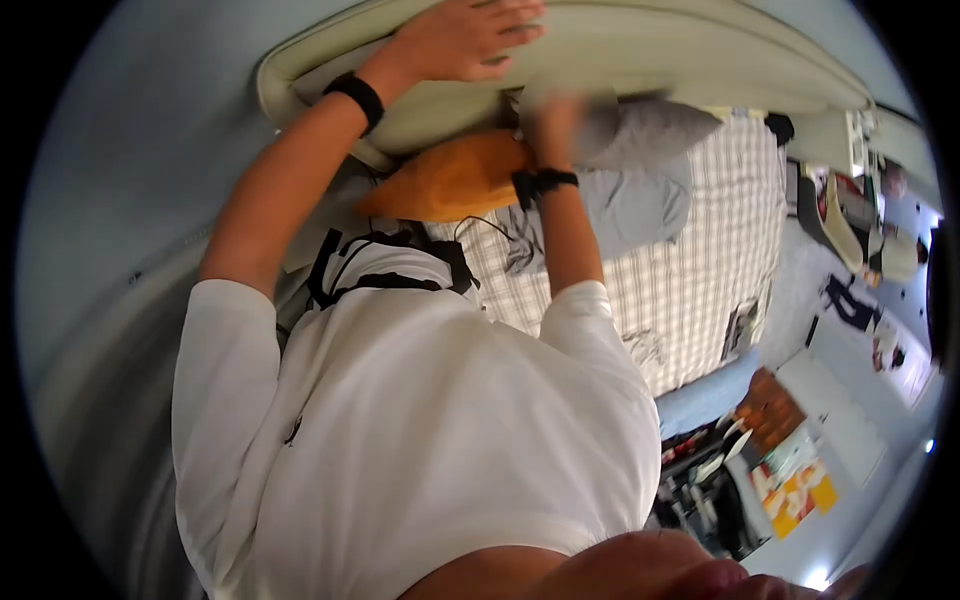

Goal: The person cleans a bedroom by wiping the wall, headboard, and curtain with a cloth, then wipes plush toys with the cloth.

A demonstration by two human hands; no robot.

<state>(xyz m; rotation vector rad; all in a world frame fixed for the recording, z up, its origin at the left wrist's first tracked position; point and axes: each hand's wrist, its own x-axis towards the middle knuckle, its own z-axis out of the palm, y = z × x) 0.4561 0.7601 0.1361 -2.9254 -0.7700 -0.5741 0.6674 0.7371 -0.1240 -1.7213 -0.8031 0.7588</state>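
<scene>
My left hand (pixel 475 40) is stretched out with its fingers apart, over the padded cream headboard (pixel 680 50); I cannot tell whether it touches it. My right hand (pixel 556 125) is smeared by motion in front of a grey pillow (pixel 655 132). Whether its fingers grip the pillow does not show. Just left of that hand an orange pillow (pixel 450 178) leans at the foot of the headboard. A grey cloth (pixel 640 205), perhaps a garment, lies on the checked bed sheet (pixel 730 220) below the grey pillow. Black bands circle both my wrists.
A thin dark cable (pixel 480 222) runs over the bed edge near the orange pillow. A blue folded cloth (pixel 710 395) lies at the bed's lower end. Beyond it are dark cluttered items (pixel 710 500) and a brown board (pixel 770 410). A wall (pixel 130 230) rises on the left.
</scene>
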